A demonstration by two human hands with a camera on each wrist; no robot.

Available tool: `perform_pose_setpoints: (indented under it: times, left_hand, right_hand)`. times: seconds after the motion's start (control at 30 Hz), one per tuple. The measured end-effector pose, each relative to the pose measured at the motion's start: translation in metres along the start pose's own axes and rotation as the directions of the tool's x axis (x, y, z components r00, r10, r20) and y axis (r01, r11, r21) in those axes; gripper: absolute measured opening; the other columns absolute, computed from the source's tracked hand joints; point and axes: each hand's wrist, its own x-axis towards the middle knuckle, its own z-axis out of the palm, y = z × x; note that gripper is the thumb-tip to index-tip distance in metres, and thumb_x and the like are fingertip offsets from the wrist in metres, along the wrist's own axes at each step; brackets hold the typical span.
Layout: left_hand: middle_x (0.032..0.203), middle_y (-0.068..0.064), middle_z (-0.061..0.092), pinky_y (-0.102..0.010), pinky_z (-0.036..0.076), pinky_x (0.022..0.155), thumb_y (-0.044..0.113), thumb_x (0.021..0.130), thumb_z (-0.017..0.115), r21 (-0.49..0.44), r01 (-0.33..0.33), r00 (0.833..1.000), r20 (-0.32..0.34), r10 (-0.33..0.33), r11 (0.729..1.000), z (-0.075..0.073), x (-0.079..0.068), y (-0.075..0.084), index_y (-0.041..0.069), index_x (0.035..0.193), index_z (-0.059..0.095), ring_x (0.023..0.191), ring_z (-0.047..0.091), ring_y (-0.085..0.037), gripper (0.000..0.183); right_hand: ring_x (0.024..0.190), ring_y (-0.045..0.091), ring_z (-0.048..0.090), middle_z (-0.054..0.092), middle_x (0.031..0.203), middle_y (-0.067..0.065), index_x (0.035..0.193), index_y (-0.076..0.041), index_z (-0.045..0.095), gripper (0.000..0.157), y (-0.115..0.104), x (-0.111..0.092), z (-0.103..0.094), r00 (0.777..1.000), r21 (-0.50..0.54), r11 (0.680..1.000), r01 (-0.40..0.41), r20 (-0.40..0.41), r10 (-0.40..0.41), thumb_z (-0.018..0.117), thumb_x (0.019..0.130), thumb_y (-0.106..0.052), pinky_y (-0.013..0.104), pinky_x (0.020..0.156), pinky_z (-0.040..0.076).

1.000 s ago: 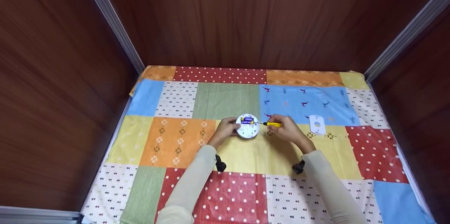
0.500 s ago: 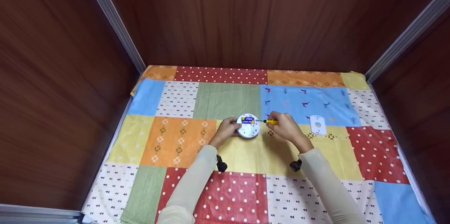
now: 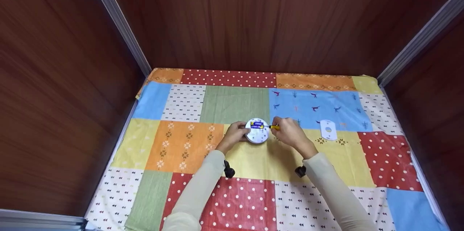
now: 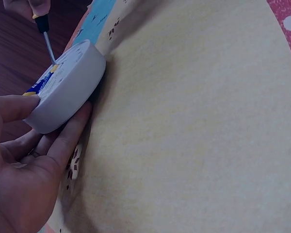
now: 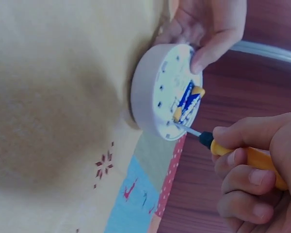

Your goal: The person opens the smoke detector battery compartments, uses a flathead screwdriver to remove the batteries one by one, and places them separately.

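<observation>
A round white device, shaped like a smoke detector (image 3: 258,136), is tilted in my left hand (image 3: 232,137), thumb on its face and fingers beneath. Blue and yellow batteries (image 5: 188,101) sit side by side in its open back. My right hand (image 3: 290,133) grips a yellow-handled screwdriver (image 5: 250,160) with a black collar. The screwdriver's metal tip meets the end of the batteries at the device's edge, as the right wrist view shows. In the left wrist view, the device's white side wall (image 4: 70,99) faces the camera, and my left fingers (image 4: 70,133) support it from below.
To the right on the patchwork tablecloth (image 3: 246,202) lies a white plate with a round central hole (image 3: 328,135). Brown wood-grain panels (image 3: 232,20) with metal edge strips stand around the table's back and sides.
My right hand has shifted left toward the device, its fingers now covering more of the screwdriver's handle. The left hand keeps its hold on the device, nearly still.
</observation>
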Motion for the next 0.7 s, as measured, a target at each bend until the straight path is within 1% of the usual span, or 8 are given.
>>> perform_pose_setpoints:
  times: [0.13,0.27,0.4,0.53,0.7]
  left_hand:
    - [0.111,-0.010,0.067,-0.035,0.065,0.083,0.007,0.101,0.064,-0.003,-0.005,1.000,-0.001,0.005,1.000,0.000,0.001,0.000,-0.007,0.135,0.062,0.086,0.068,-0.014,0.037]
    - [0.109,-0.009,0.067,-0.032,0.066,0.082,0.006,0.101,0.065,0.001,-0.009,1.000,0.005,0.009,1.000,0.000,0.003,-0.001,-0.008,0.134,0.063,0.086,0.068,-0.013,0.035]
    - [0.113,-0.013,0.069,-0.034,0.066,0.083,0.006,0.101,0.064,0.011,-0.022,1.000,0.007,0.021,1.000,0.001,0.003,-0.001,-0.007,0.136,0.064,0.089,0.069,-0.015,0.036]
    - [0.118,-0.016,0.070,-0.034,0.065,0.085,0.005,0.102,0.063,0.008,-0.027,1.000,0.010,0.027,1.000,-0.001,0.002,-0.002,-0.007,0.138,0.063,0.091,0.069,-0.015,0.039]
    - [0.113,-0.012,0.071,-0.029,0.064,0.080,0.006,0.102,0.061,0.010,-0.042,0.999,0.027,0.042,0.999,-0.002,0.000,0.000,-0.007,0.139,0.063,0.088,0.070,-0.013,0.039]
  right_hand:
    - [0.075,0.026,0.070,0.077,0.089,0.015,0.096,-0.001,0.074,0.007,0.001,0.004,-0.004,0.999,0.031,1.000,0.001,0.043,-0.002,0.074,0.092,-0.007,0.045,0.070,0.060]
    - [0.076,0.025,0.067,0.076,0.088,0.015,0.092,0.000,0.072,0.004,0.007,0.007,-0.007,0.996,0.104,0.994,-0.017,0.091,0.008,0.075,0.090,-0.003,0.044,0.070,0.059]
    - [0.078,0.024,0.065,0.074,0.088,0.014,0.089,-0.002,0.071,0.004,0.016,0.008,-0.009,0.992,0.168,0.985,-0.039,0.122,0.019,0.075,0.088,-0.001,0.042,0.072,0.057]
    - [0.081,0.021,0.064,0.075,0.091,0.013,0.089,-0.004,0.071,0.005,0.021,0.008,-0.010,0.990,0.232,0.971,-0.059,0.137,0.027,0.074,0.090,0.000,0.038,0.075,0.056]
    - [0.086,0.022,0.066,0.076,0.093,0.013,0.090,-0.004,0.071,0.006,0.028,0.007,-0.011,0.991,0.309,0.948,-0.070,0.133,0.030,0.073,0.092,0.001,0.037,0.079,0.057]
